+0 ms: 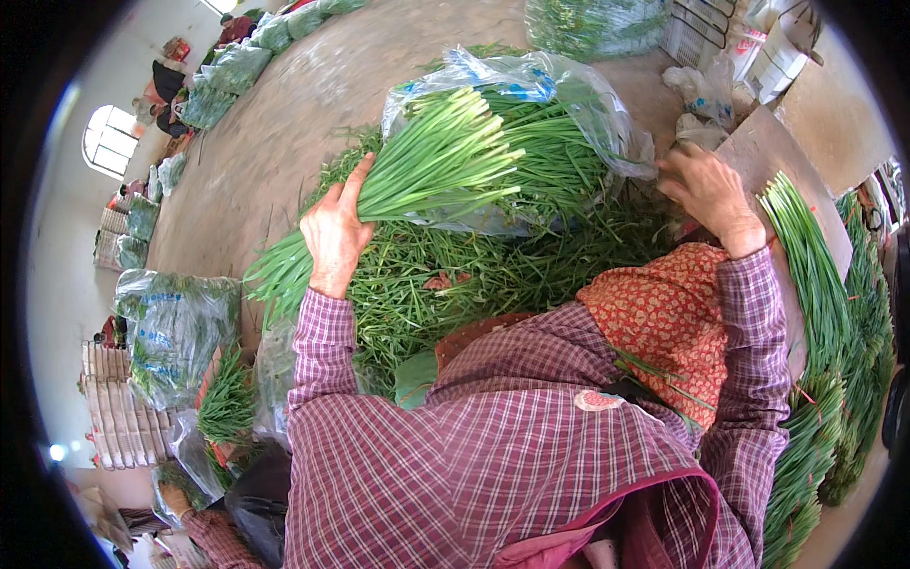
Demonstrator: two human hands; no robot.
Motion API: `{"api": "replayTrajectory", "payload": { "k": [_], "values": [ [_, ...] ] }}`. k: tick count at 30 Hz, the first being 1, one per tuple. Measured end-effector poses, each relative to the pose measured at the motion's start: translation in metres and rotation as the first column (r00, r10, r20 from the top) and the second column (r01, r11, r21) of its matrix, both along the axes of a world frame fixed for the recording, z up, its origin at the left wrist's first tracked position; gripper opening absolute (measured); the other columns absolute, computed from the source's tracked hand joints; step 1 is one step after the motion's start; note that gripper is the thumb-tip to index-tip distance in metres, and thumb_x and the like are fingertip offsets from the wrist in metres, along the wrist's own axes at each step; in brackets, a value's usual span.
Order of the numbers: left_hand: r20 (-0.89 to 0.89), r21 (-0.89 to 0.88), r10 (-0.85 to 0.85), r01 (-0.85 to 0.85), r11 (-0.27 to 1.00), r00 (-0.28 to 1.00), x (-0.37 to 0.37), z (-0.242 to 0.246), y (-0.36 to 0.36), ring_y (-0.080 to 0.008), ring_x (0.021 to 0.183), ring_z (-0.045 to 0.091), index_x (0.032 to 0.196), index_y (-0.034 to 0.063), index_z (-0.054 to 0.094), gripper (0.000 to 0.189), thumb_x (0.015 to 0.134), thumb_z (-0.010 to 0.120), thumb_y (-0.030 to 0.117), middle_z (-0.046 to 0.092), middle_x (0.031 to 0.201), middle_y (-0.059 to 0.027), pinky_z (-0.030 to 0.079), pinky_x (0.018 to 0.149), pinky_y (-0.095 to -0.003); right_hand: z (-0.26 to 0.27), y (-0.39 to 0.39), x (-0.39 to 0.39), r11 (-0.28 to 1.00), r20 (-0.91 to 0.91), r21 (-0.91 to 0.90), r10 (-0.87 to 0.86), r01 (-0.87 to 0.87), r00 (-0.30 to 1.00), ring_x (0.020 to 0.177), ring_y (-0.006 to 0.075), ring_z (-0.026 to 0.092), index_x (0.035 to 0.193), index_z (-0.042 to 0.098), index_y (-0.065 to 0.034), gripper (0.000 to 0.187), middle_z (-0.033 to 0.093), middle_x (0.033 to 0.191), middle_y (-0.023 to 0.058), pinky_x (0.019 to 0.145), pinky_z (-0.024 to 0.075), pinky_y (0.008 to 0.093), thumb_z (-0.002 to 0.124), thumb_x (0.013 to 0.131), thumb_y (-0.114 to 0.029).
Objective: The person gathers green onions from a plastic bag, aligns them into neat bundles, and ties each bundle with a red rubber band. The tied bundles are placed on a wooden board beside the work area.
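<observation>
My left hand (338, 235) grips a thick bunch of garlic chives (441, 156), its pale cut ends pointing up and right. The green leaf tips hang below the wrist. Behind the bunch lies an open clear plastic bag (604, 128) with more chives (558, 146) inside. Loose chive leaves and trimmings (455, 263) are heaped between the bag and my lap. Off to the right, my right hand (700, 188) is raised beside the bag's right edge, fingers curled and blurred. Whether it holds anything is unclear.
Tied chive bundles (810, 263) rest on a board (825, 185) at my right, with more piled below. A filled plastic bag (181, 327) stands at left near stacked plastic crates (114, 405). Another person's arm (213, 526) shows at lower left. White crates (697, 32) stand at the back right.
</observation>
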State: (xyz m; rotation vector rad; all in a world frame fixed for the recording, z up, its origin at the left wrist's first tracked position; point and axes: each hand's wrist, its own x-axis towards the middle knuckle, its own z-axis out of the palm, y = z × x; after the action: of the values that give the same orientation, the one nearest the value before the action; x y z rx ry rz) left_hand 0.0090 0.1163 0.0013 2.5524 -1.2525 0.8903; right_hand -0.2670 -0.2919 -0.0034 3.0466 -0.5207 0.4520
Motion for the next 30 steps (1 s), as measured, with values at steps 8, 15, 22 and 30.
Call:
{"api": "replayTrajectory", "payload": {
  "k": [8, 15, 22, 30],
  "values": [
    [-0.210, -0.166, -0.095, 0.061, 0.984, 0.973, -0.015, 0.003, -0.023, -0.0282, 0.082, 0.074, 0.138, 0.0270, 0.060, 0.076, 0.067, 0.082, 0.010, 0.075, 0.102, -0.0085, 0.058, 0.072, -0.0363, -0.007, 0.071, 0.056, 0.947, 0.396, 0.187, 0.169, -0.260, 0.902, 0.073, 0.0335, 0.070, 0.097, 0.072, -0.0096, 0.017, 0.071, 0.080, 0.0123, 0.068, 0.0554, 0.0450, 0.064, 0.096, -0.025],
    [-0.756, -0.471, -0.424, 0.036, 0.882, 0.499, -0.017, -0.012, -0.029, -0.0137, 0.089, 0.070, 0.117, 0.0002, 0.068, 0.045, 0.073, 0.079, 0.000, 0.075, 0.102, -0.0044, 0.057, 0.083, -0.0298, -0.012, 0.076, 0.052, 0.650, 0.373, 0.713, -0.034, -0.263, 0.927, 0.066, 0.0203, 0.063, 0.100, 0.072, -0.0030, 0.024, 0.070, 0.080, 0.0115, 0.065, 0.0512, 0.0344, 0.069, 0.093, -0.025],
    [-0.855, -0.484, -0.513, -0.240, 0.842, -0.077, -0.028, -0.029, -0.020, -0.0229, 0.101, 0.068, 0.124, 0.0015, 0.063, 0.057, 0.069, 0.079, 0.004, 0.072, 0.109, -0.0086, 0.052, 0.096, -0.0369, -0.025, 0.087, 0.058, 0.316, 0.541, 0.798, -0.001, -0.513, 0.841, 0.062, 0.0162, 0.061, 0.097, 0.071, -0.0028, 0.016, 0.066, 0.071, 0.0081, 0.063, 0.0514, 0.0318, 0.069, 0.093, -0.017],
    [-0.850, -0.459, -0.509, -0.282, 0.842, -0.136, -0.034, -0.039, -0.017, -0.0238, 0.091, 0.070, 0.123, -0.0016, 0.063, 0.052, 0.072, 0.071, 0.006, 0.072, 0.103, -0.0124, 0.058, 0.087, -0.0384, 0.013, 0.097, 0.059, 0.839, 0.698, 0.406, -0.028, -0.363, 0.716, 0.069, 0.0258, 0.070, 0.100, 0.069, -0.0094, 0.020, 0.070, 0.074, 0.0073, 0.061, 0.0533, 0.0381, 0.072, 0.091, -0.027]
  ]
}}
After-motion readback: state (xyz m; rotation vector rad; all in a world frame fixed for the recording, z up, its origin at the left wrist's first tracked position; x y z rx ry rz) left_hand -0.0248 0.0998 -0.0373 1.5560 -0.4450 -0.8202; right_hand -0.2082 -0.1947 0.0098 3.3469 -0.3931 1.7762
